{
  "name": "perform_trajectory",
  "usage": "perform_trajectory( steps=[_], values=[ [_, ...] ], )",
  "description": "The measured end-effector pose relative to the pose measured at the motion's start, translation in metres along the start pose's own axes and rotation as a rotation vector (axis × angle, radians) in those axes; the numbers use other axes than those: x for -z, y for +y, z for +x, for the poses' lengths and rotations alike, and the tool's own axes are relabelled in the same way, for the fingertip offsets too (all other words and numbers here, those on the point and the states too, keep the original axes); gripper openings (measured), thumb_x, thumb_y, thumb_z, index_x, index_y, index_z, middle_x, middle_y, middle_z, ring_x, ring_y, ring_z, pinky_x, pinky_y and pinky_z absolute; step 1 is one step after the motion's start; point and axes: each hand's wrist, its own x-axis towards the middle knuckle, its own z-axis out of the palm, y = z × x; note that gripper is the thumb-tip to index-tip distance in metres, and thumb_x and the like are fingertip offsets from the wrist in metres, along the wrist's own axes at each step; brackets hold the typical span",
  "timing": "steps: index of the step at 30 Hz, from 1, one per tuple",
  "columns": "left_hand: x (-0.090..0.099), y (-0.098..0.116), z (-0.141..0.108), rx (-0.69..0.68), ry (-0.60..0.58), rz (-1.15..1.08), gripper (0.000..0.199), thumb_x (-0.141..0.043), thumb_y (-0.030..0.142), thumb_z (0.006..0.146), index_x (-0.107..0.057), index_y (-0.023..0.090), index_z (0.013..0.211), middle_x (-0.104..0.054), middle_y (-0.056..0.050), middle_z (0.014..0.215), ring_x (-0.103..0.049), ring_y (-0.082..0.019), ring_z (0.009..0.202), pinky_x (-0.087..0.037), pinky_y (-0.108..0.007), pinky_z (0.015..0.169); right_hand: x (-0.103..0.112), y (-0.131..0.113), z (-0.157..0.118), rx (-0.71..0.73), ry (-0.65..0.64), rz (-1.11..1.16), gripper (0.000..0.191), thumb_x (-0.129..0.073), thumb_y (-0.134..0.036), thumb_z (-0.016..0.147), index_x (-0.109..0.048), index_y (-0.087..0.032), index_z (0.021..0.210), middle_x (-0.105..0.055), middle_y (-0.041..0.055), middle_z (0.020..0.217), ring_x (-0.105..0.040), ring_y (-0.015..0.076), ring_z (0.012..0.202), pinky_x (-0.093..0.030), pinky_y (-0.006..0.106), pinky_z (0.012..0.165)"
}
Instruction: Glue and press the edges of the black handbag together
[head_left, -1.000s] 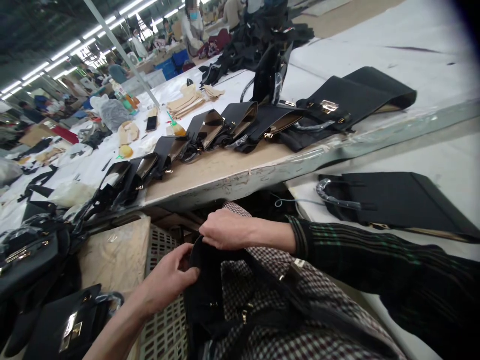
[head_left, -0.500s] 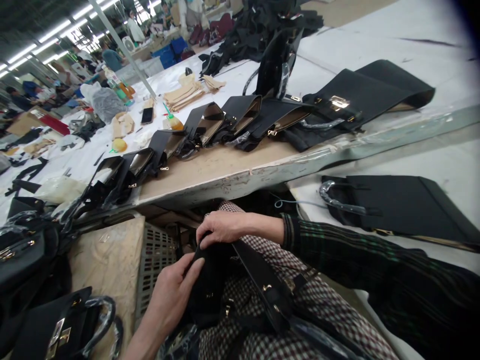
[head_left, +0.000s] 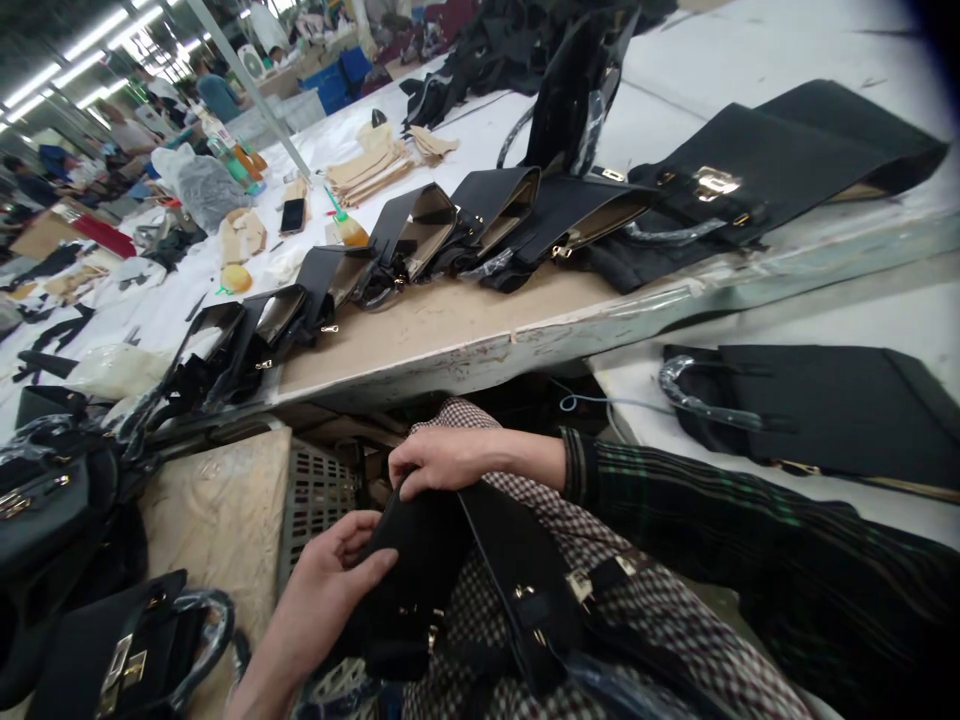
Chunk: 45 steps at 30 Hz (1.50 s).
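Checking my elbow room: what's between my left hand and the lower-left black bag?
Between your left hand and that black bag, the head view shows a basket, a tan board and the bag's handles.

Bottom centre, a black bag [head_left: 420,560] with gold fittings [head_left: 580,585]; beneath it, cloth [head_left: 630,620] in small dark-and-white checks. At right, a dark sleeve [head_left: 675,490] striped green and pale. Across the middle, black bags [head_left: 795,150] with tan linings [head_left: 431,240]. Upper left, a white bench [head_left: 315,120], an orange-yellow bottle [head_left: 351,232] with a green nozzle [head_left: 334,203], and blue bins [head_left: 326,88]. Lower left, a mottled tan board [head_left: 214,510].
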Motion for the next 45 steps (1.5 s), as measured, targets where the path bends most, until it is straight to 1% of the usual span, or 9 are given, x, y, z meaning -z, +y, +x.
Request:
perform_trajectory(
  steps=[8, 12, 15, 20, 27, 32, 36, 40, 45],
  values=[
    [-0.001, -0.006, -0.012, 0.110, -0.091, -0.236, 0.039, -0.077, 0.031, 0.078, -0.059, 0.018, 0.110, -0.075, -0.004, 0.092, -0.072, -0.020, 0.077, -0.054, -0.029, 0.069, -0.002, 0.000, -0.007, 0.094, -0.067, 0.281, 0.017, -0.071, -0.016, 0.083, -0.064, -0.013, 0.098, -0.066, 0.0011, 0.092, -0.060, 0.0128, 0.084, -0.045, 0.020, 0.072],
    [-0.007, -0.018, -0.012, 0.077, -0.039, -0.209, 0.033, -0.074, 0.035, 0.082, -0.054, 0.021, 0.104, -0.072, 0.001, 0.084, -0.067, -0.015, 0.069, -0.050, -0.024, 0.062, -0.004, -0.002, -0.013, 0.134, -0.034, 0.275, 0.018, -0.069, -0.012, 0.083, -0.062, -0.015, 0.100, -0.065, 0.0007, 0.094, -0.060, 0.0129, 0.087, -0.045, 0.021, 0.075],
    [-0.008, -0.029, -0.013, -0.012, 0.116, -0.045, 0.029, -0.071, 0.040, 0.084, -0.052, 0.022, 0.097, -0.068, 0.003, 0.082, -0.063, -0.013, 0.073, -0.047, -0.021, 0.062, -0.006, -0.002, -0.014, 0.135, -0.024, 0.295, 0.016, -0.067, -0.011, 0.084, -0.062, -0.015, 0.099, -0.066, 0.0006, 0.093, -0.061, 0.0128, 0.086, -0.046, 0.022, 0.077],
    [-0.011, -0.036, -0.019, -0.134, 0.353, 0.442, 0.030, -0.062, 0.051, 0.087, -0.053, 0.027, 0.101, -0.070, 0.000, 0.094, -0.067, -0.022, 0.092, -0.049, -0.029, 0.078, -0.013, 0.000, -0.009, 0.104, 0.028, 0.208, 0.017, -0.071, -0.019, 0.083, -0.067, -0.017, 0.100, -0.070, 0.0010, 0.095, -0.063, 0.0140, 0.086, -0.046, 0.022, 0.076],
    [-0.022, -0.019, -0.024, -0.061, 0.381, 1.056, 0.032, -0.045, 0.049, 0.096, -0.053, 0.031, 0.121, -0.076, -0.007, 0.098, -0.071, -0.031, 0.085, -0.040, -0.030, 0.065, -0.016, -0.009, -0.005, -0.024, -0.050, 0.055, 0.024, -0.071, -0.034, 0.084, -0.075, -0.019, 0.102, -0.074, 0.0017, 0.090, -0.065, 0.0158, 0.080, -0.044, 0.022, 0.070],
    [-0.018, -0.029, -0.013, -0.184, 0.292, 0.919, 0.032, -0.039, 0.049, 0.098, -0.058, 0.025, 0.088, -0.063, -0.001, 0.067, -0.062, -0.022, 0.066, -0.031, -0.027, 0.060, -0.021, -0.019, 0.000, -0.041, -0.090, -0.125, 0.022, -0.068, -0.038, 0.087, -0.076, -0.023, 0.101, -0.074, 0.0012, 0.088, -0.065, 0.0179, 0.082, -0.041, 0.024, 0.068],
    [-0.004, -0.039, -0.010, -0.198, 0.231, 0.786, 0.039, -0.039, 0.049, 0.098, -0.052, 0.023, 0.072, -0.050, 0.004, 0.062, -0.050, -0.014, 0.060, -0.030, -0.024, 0.060, -0.028, -0.021, 0.001, -0.037, -0.072, -0.143, 0.018, -0.065, -0.034, 0.090, -0.077, -0.023, 0.099, -0.075, 0.0011, 0.088, -0.065, 0.0162, 0.080, -0.040, 0.023, 0.068],
    [0.008, -0.048, -0.031, -0.161, 0.204, 0.656, 0.040, -0.045, 0.052, 0.095, -0.052, 0.021, 0.071, -0.050, 0.005, 0.066, -0.047, -0.013, 0.064, -0.033, -0.022, 0.059, -0.032, -0.015, -0.002, -0.011, -0.046, -0.109, 0.023, -0.057, -0.034, 0.094, -0.077, -0.022, 0.095, -0.073, 0.0008, 0.082, -0.063, 0.0148, 0.074, -0.039, 0.022, 0.067],
    [-0.002, -0.071, -0.067, -0.114, 0.340, 0.574, 0.042, -0.044, 0.051, 0.096, -0.050, 0.020, 0.068, -0.045, 0.004, 0.067, -0.045, -0.014, 0.066, -0.035, -0.022, 0.060, -0.033, -0.013, -0.002, -0.029, -0.044, -0.059, 0.024, -0.057, -0.035, 0.093, -0.076, -0.020, 0.094, -0.071, 0.0000, 0.081, -0.062, 0.0141, 0.073, -0.039, 0.022, 0.067]
  ],
)
